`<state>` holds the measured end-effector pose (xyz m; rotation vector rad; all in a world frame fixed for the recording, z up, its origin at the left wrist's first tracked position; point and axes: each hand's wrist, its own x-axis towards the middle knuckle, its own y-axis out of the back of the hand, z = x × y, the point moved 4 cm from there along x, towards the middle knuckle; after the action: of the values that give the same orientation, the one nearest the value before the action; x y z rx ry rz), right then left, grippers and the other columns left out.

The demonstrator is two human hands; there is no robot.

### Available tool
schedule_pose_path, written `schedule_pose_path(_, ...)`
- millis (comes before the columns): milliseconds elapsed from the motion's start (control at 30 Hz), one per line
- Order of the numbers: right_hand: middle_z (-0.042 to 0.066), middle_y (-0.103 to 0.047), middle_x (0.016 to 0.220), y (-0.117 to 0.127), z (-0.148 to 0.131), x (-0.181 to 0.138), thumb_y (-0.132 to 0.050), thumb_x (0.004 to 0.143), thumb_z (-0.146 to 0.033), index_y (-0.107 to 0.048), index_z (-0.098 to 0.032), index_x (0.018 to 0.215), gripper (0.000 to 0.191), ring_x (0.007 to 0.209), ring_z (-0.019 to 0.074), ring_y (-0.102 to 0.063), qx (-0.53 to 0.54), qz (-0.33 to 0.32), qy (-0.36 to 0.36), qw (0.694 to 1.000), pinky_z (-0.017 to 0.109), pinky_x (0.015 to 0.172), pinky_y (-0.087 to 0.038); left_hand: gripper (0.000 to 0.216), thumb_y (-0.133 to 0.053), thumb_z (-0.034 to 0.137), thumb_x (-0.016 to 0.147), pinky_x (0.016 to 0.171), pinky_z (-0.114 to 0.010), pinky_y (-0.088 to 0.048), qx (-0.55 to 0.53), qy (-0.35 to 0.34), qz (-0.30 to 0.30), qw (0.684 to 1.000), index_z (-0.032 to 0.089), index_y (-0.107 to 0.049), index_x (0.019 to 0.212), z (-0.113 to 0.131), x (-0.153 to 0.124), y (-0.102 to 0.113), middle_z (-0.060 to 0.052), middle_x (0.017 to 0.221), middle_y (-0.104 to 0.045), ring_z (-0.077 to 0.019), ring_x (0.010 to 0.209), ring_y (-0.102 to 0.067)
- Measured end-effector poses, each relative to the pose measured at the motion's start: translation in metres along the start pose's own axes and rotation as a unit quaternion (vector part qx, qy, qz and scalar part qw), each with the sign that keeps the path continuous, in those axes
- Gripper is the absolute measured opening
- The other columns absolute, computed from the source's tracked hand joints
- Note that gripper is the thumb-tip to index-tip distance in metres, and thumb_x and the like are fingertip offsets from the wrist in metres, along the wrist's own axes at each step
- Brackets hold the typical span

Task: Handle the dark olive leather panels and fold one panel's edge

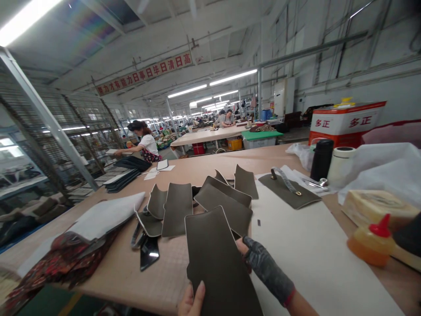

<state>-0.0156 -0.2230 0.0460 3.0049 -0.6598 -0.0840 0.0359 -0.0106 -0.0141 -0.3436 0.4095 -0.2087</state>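
At the near tabletop (131, 281) edge the left hand (192, 303) grips the bottom of a dark olive panel (217, 259), thumb on its face; the right hand (263, 267), in a dark patterned sleeve, pinches the panel's right edge. The panel is flat, matte, narrow at the top with rounded corners — its lower end hangs past the tabletop edge. Right of it lies a wide white sheet (312, 245), mostly bare. Just beyond, more panels (210, 197) fan out, overlapping. Left, a white-topped stack (101, 219) sits at the edge. Far right, an orange bottle (371, 243) with a red cap. Farther back — a flap (289, 191) with a strap, then a black flask (321, 159).
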Motion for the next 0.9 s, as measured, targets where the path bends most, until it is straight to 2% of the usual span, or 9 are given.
schedule_pose_path(100, 0.004, -0.066, 0.074, -0.002, 0.005, -0.014, -0.056, 0.067, -0.056, -0.059, -0.02, 0.072, 0.037, 0.069, 0.0197, -0.059, -0.065, 0.078, 0.015, 0.995, 0.032, 0.066, -0.048, 0.064, -0.082, 0.046, 0.046, 0.096, -0.041, -0.046, -0.038, 0.003, 0.004, 0.999, 0.018, -0.063, 0.101, 0.004, 0.001, -0.003, -0.01, 0.097, -0.072, -0.0306, 0.104, -0.061)
schedule_pose_path(233, 0.014, -0.069, 0.078, -0.003, 0.004, -0.021, -0.048, 0.068, -0.061, -0.063, -0.02, 0.066, 0.044, 0.077, 0.0283, -0.061, -0.17, 0.168, 0.03, 0.97, 0.043, 0.08, -0.046, 0.064, -0.081, 0.042, 0.051, 0.096, -0.041, -0.046, -0.046, 0.0, -0.001, 0.999, 0.017, -0.061, 0.107, 0.012, -0.008, -0.012, -0.009, 0.095, -0.072, -0.0304, 0.105, -0.061)
schedule_pose_path(300, 0.014, -0.069, 0.081, -0.005, -0.002, -0.023, -0.044, 0.069, -0.065, -0.062, -0.019, 0.067, 0.05, 0.08, 0.0283, -0.061, -0.133, 0.154, 0.038, 0.978, 0.042, 0.081, -0.046, 0.063, -0.08, 0.04, 0.054, 0.095, -0.042, -0.047, -0.037, 0.0, 0.0, 0.999, 0.016, -0.061, 0.109, 0.017, -0.014, -0.015, -0.009, 0.094, -0.073, -0.0307, 0.104, -0.061)
schedule_pose_path(467, 0.006, -0.066, 0.069, -0.015, -0.008, -0.035, -0.034, 0.078, -0.064, -0.058, -0.02, 0.067, 0.051, 0.06, 0.0185, -0.058, 0.021, -0.008, 0.01, 1.0, 0.031, 0.056, -0.047, 0.062, -0.078, 0.035, 0.058, 0.093, -0.042, -0.048, -0.033, 0.013, 0.014, 0.999, 0.015, -0.059, 0.113, 0.027, -0.02, -0.017, -0.009, 0.093, -0.073, -0.0301, 0.101, -0.062)
schedule_pose_path(533, 0.006, -0.068, 0.076, -0.016, -0.004, -0.041, -0.042, 0.077, -0.06, -0.06, -0.02, 0.074, 0.044, 0.067, 0.0201, -0.06, -0.01, 0.011, 0.01, 1.0, 0.033, 0.064, -0.049, 0.063, -0.078, 0.035, 0.059, 0.092, -0.042, -0.049, -0.033, 0.011, 0.016, 0.999, 0.015, -0.058, 0.115, 0.029, -0.021, -0.017, -0.009, 0.094, -0.073, -0.03, 0.101, -0.062)
schedule_pose_path(667, 0.016, -0.069, 0.092, -0.009, 0.005, -0.049, -0.053, 0.067, -0.056, -0.065, -0.018, 0.081, 0.042, 0.088, 0.0311, -0.061, -0.165, 0.169, -0.018, 0.972, 0.046, 0.089, -0.044, 0.062, -0.077, 0.036, 0.059, 0.091, -0.042, -0.05, -0.026, 0.002, 0.026, 0.999, 0.016, -0.058, 0.113, 0.032, -0.023, -0.021, -0.009, 0.094, -0.073, -0.03, 0.101, -0.063)
schedule_pose_path(733, 0.015, -0.07, 0.09, -0.011, 0.005, -0.051, -0.048, 0.07, -0.057, -0.067, -0.019, 0.077, 0.043, 0.087, 0.0305, -0.062, -0.155, 0.153, -0.028, 0.976, 0.045, 0.088, -0.045, 0.06, -0.077, 0.037, 0.059, 0.091, -0.043, -0.05, -0.018, -0.005, 0.03, 0.999, 0.016, -0.059, 0.111, 0.033, -0.026, -0.023, -0.009, 0.093, -0.073, -0.0304, 0.101, -0.063)
schedule_pose_path(833, 0.007, -0.071, 0.083, -0.015, 0.005, -0.055, -0.042, 0.076, -0.06, -0.068, -0.024, 0.078, 0.044, 0.08, 0.0241, -0.063, -0.092, 0.064, -0.021, 0.993, 0.036, 0.078, -0.05, 0.057, -0.077, 0.039, 0.058, 0.094, -0.042, -0.049, 0.001, -0.023, 0.035, 0.999, 0.017, -0.061, 0.107, 0.033, -0.027, -0.02, -0.007, 0.092, -0.073, -0.0306, 0.105, -0.06)
schedule_pose_path(900, 0.006, -0.071, 0.09, -0.009, 0.01, -0.06, -0.05, 0.07, -0.062, -0.068, -0.025, 0.083, 0.043, 0.088, 0.0263, -0.062, -0.087, 0.102, -0.02, 0.991, 0.036, 0.083, -0.049, 0.05, -0.076, 0.04, 0.057, 0.097, -0.042, -0.046, 0.037, -0.048, 0.045, 0.997, 0.018, -0.063, 0.1, 0.031, -0.025, -0.013, -0.006, 0.092, -0.073, -0.031, 0.112, -0.056)
